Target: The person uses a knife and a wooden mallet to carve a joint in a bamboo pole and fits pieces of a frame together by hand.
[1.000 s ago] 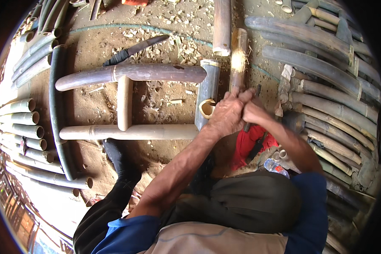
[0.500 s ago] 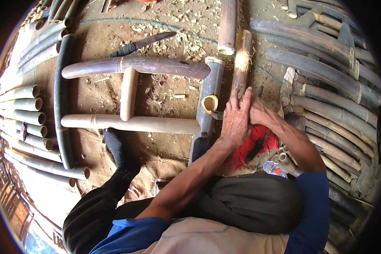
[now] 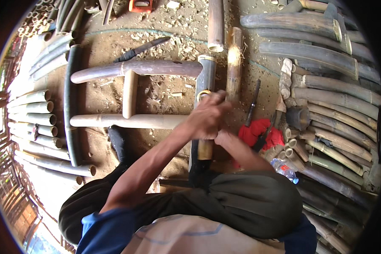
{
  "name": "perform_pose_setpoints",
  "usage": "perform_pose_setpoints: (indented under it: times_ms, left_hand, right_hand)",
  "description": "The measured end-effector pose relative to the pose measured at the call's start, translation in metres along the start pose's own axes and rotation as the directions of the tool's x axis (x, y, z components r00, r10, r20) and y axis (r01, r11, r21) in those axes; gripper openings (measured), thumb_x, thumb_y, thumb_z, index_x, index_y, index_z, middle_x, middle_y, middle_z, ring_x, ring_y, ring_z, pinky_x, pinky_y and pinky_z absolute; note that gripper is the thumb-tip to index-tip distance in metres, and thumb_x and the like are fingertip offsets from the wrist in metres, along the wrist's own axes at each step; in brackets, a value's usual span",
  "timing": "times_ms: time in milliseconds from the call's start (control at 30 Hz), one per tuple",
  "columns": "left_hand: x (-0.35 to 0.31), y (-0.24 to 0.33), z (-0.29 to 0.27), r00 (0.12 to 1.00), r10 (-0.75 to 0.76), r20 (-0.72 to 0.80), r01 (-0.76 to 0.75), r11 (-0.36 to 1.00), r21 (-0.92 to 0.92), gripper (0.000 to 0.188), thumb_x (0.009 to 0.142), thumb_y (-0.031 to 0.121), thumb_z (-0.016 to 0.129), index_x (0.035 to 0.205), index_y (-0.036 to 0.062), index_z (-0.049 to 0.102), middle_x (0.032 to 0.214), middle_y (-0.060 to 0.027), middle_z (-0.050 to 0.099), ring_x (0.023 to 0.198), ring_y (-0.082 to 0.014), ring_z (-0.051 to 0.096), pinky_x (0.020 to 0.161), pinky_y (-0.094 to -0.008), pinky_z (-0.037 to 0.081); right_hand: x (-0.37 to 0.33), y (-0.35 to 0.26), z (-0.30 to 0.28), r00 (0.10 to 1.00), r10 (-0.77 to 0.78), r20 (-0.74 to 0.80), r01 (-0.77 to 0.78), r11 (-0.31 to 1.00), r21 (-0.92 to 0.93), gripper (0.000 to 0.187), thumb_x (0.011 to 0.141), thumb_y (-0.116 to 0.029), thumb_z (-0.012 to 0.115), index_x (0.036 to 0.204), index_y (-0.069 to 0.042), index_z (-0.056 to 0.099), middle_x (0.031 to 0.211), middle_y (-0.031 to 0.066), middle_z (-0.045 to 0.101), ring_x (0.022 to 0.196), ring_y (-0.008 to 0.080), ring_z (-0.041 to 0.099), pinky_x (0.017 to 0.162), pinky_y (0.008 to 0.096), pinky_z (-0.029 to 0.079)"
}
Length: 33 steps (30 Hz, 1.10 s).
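My left hand (image 3: 204, 120) is closed and blurred over a dark upright bamboo post (image 3: 207, 74), right at its round cut hole (image 3: 203, 93). Tucked beneath and beside it, my right hand (image 3: 222, 137) shows only in part, its fingers hidden. Whatever the hands grip there is covered. Into the post run a dark bamboo rail (image 3: 161, 67) and a paler rail (image 3: 144, 121), linked by a short bamboo piece (image 3: 130, 95). A dark bamboo pole (image 3: 74, 106) lies across their left ends. Just right of the hands is a bamboo length (image 3: 234, 63) with a scraped pale patch.
A knife with a wrapped handle (image 3: 142, 48) lies beyond the frame among wood chips. To the right are a thin dark tool (image 3: 253, 101), a red cloth (image 3: 262, 131), a plastic bottle (image 3: 285, 169) and stacked bamboo (image 3: 309, 63). Cut bamboo tubes (image 3: 34, 118) line the left.
Both hands have moved left, from the scraped bamboo length to the post's hole, and are now bunched together. The thin dark tool beside the red cloth has come into fuller view.
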<state>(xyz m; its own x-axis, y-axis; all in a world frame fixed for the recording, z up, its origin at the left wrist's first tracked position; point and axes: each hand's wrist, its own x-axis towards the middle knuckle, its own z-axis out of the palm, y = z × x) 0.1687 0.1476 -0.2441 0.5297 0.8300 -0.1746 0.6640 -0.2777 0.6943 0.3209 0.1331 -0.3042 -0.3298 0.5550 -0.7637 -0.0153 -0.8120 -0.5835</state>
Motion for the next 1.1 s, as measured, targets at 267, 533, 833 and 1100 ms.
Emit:
perform_pose_setpoints:
  times_ms: [267, 533, 833, 1100]
  left_hand:
    - [-0.133, 0.034, 0.009, 0.779, -0.624, 0.066, 0.613, 0.736, -0.286, 0.064, 0.076, 0.016, 0.075, 0.130, 0.0019, 0.045, 0.106, -0.0245, 0.067, 0.103, -0.0451, 0.067, 0.086, -0.0537, 0.054]
    - [-0.132, 0.051, -0.013, 0.807, -0.589, -0.027, 0.585, 0.794, 0.166, 0.026, 0.089, 0.014, 0.061, 0.109, 0.0014, 0.050, 0.095, -0.0238, 0.067, 0.085, -0.0425, 0.072, 0.073, -0.0539, 0.058]
    - [-0.051, 0.021, -0.109, 0.917, -0.363, 0.165, 0.242, 0.836, 0.492, 0.007, 0.080, 0.003, 0.073, 0.087, 0.0012, 0.071, 0.081, -0.0170, 0.075, 0.072, -0.0305, 0.076, 0.068, -0.0424, 0.061]
    - [-0.038, -0.014, -0.117, 0.761, -0.492, 0.423, 0.423, 0.870, 0.251, 0.016, 0.078, 0.002, 0.065, 0.093, 0.0015, 0.067, 0.090, -0.0205, 0.072, 0.089, -0.0390, 0.073, 0.081, -0.0491, 0.058]
  right_hand:
    - [-0.059, 0.001, 0.043, 0.975, -0.090, 0.205, 0.048, 0.978, 0.201, 0.031, 0.109, -0.046, 0.050, 0.114, -0.016, 0.058, 0.105, 0.0035, 0.068, 0.101, 0.0163, 0.065, 0.083, 0.0361, 0.051]
    - [-0.045, 0.017, 0.024, 0.975, -0.096, 0.202, -0.004, 0.894, 0.447, 0.019, 0.107, -0.026, 0.056, 0.112, -0.009, 0.061, 0.097, 0.0049, 0.071, 0.079, 0.0167, 0.069, 0.057, 0.0322, 0.054]
    - [0.003, 0.025, 0.042, 0.935, -0.142, 0.326, -0.193, 0.568, 0.800, 0.026, 0.105, -0.026, 0.061, 0.107, -0.002, 0.071, 0.093, 0.0087, 0.075, 0.082, 0.0210, 0.070, 0.073, 0.0352, 0.059]
    - [-0.003, 0.000, 0.036, 0.981, 0.083, 0.178, -0.186, 0.677, 0.712, 0.023, 0.104, -0.019, 0.059, 0.105, 0.002, 0.067, 0.089, 0.0141, 0.073, 0.075, 0.0256, 0.071, 0.069, 0.0401, 0.063]
